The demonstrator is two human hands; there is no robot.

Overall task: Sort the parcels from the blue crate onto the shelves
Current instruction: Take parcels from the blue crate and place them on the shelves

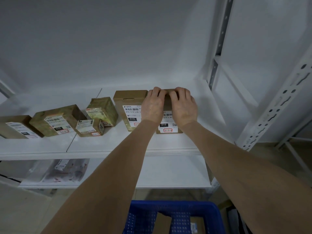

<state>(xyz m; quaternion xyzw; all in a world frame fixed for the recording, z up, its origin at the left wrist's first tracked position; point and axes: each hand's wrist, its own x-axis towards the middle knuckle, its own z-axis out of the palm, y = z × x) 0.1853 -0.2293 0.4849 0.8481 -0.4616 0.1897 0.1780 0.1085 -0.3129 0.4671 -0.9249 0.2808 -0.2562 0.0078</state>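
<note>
A brown cardboard parcel [168,127] with a white label lies on the white shelf [118,146], at the right end of a row of parcels. My left hand [152,105] and my right hand [183,105] both lie on top of it, fingers curled over its far edge. It sits right beside another brown parcel [130,102]. The blue crate [177,217] stands below at the bottom edge, with at least one brown box inside.
Several more taped parcels [55,120] line the shelf to the left. A lower shelf [168,174] holds a clear plastic bag parcel [65,169]. A perforated white upright [276,105] stands at the right. Bare shelf surface lies right of my hands.
</note>
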